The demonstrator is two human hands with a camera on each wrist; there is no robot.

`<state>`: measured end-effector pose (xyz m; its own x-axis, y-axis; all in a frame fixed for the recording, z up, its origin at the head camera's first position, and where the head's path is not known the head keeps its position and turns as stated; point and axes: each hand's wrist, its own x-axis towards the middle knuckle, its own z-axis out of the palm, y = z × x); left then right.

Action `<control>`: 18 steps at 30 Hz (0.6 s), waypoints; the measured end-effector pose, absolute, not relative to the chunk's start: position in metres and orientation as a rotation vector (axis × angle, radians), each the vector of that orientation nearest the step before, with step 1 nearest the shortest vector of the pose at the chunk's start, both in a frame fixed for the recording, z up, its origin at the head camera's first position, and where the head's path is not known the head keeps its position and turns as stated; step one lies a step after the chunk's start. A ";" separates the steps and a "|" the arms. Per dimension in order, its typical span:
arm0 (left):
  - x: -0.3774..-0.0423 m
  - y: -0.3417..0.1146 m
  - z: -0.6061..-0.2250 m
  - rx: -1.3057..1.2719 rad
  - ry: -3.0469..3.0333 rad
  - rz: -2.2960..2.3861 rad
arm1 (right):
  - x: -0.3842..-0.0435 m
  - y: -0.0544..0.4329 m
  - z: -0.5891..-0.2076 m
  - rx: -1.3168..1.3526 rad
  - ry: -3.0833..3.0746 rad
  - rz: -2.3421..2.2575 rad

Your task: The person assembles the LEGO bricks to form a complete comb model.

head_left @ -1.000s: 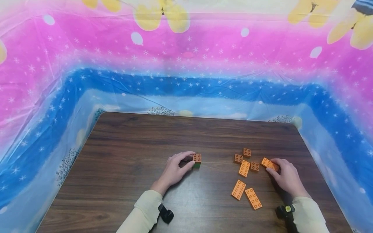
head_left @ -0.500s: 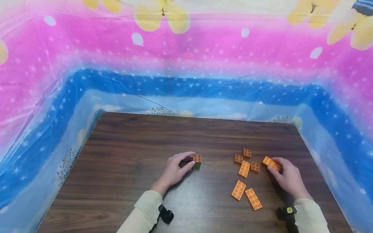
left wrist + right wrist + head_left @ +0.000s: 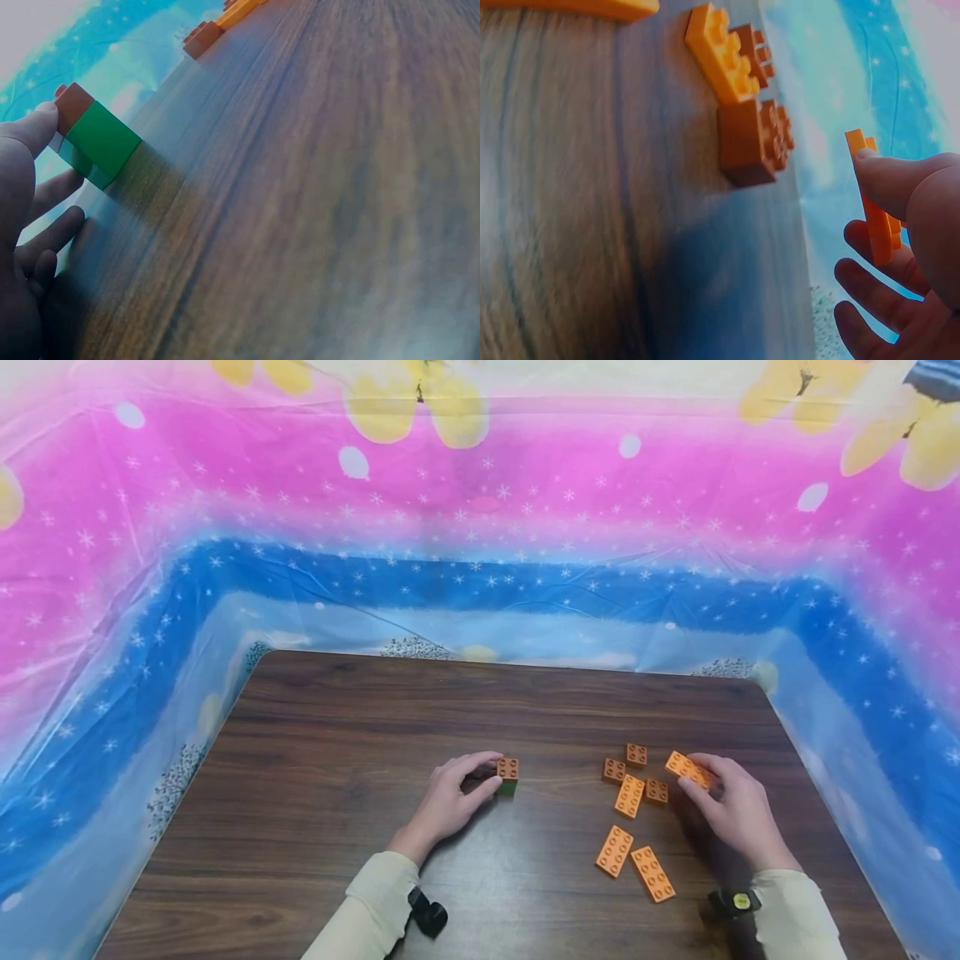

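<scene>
My left hand (image 3: pixel 448 795) pinches a small stack, a brown 2x2 toy brick (image 3: pixel 507 765) on top of a green brick (image 3: pixel 105 139). The stack stands on the table, as the left wrist view shows. Off to the right, my right hand (image 3: pixel 738 810) grips a flat orange 2x4 brick (image 3: pixel 682 766) between thumb and fingers. In the right wrist view this held orange brick (image 3: pixel 875 214) is up off the tabletop, its studs facing away from the thumb side.
Just left of my right hand lie brown 2x2 bricks (image 3: pixel 656 791) around an orange brick (image 3: pixel 630 796). Nearer me are two more orange bricks (image 3: pixel 614 851). The dark wooden table (image 3: pixel 337 718) is bounded behind by a patterned cloth (image 3: pixel 480 585).
My right hand has lifted the orange brick off the table, and the brick has tilted and shifted slightly up in view. The left hand and its stack have stayed put.
</scene>
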<state>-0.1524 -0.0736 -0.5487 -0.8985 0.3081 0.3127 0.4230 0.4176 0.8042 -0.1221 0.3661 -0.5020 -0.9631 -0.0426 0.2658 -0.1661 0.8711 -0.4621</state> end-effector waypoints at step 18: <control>-0.152 -0.074 -0.547 -0.651 -2.560 -1.505 | -0.126 0.328 -0.486 0.330 -2.746 0.787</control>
<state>-0.1519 -0.0740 -0.5474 -0.9034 0.3099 0.2964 0.4097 0.4197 0.8100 -0.1265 0.3282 -0.4860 -0.9390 -0.1433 0.3126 -0.2871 0.8269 -0.4836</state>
